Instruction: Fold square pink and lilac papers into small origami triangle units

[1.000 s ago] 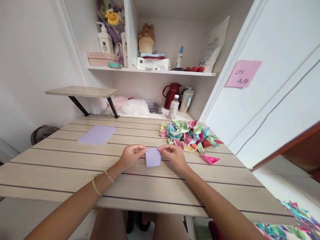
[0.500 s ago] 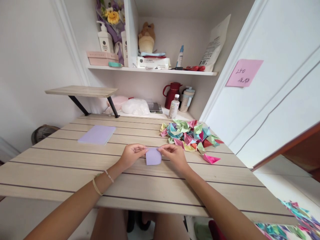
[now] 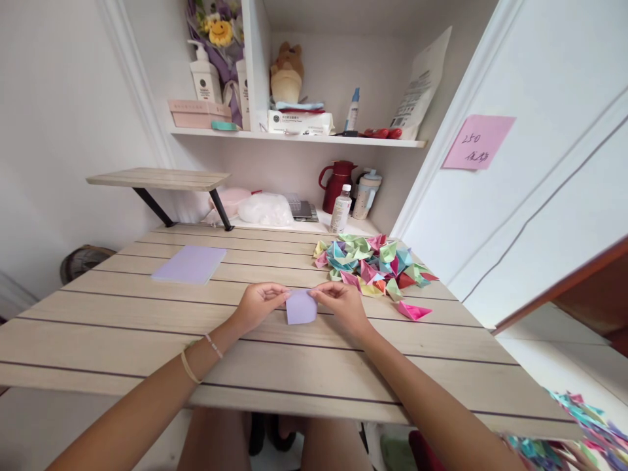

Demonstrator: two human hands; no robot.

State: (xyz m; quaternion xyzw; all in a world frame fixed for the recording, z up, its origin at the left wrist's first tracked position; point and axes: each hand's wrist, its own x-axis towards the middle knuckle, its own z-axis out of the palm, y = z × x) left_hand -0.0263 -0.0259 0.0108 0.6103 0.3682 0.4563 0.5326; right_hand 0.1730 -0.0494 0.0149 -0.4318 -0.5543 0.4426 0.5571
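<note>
A small lavender sheet of paper [image 3: 301, 309] hangs between my two hands over the middle of the slatted table. My left hand [image 3: 260, 306] pinches its upper left corner between thumb and fingers. At the upper right corner, my right hand [image 3: 342, 303] grips the same sheet in a like pinch. The sheet's lower edge curves a little. Right of my hands lies a pink folded paper boat [image 3: 413, 311], and behind it a pile of multicoloured paper boats [image 3: 366, 261]. A flat stack of lavender paper [image 3: 190, 264] rests to the left.
A raised wooden stand [image 3: 159, 178] occupies the table's back left. At the back are a clear bottle [image 3: 341, 210], a red jug [image 3: 337, 185] and a tumbler [image 3: 367, 195]. More folded paper [image 3: 589, 418] lies beyond the right edge, below the table.
</note>
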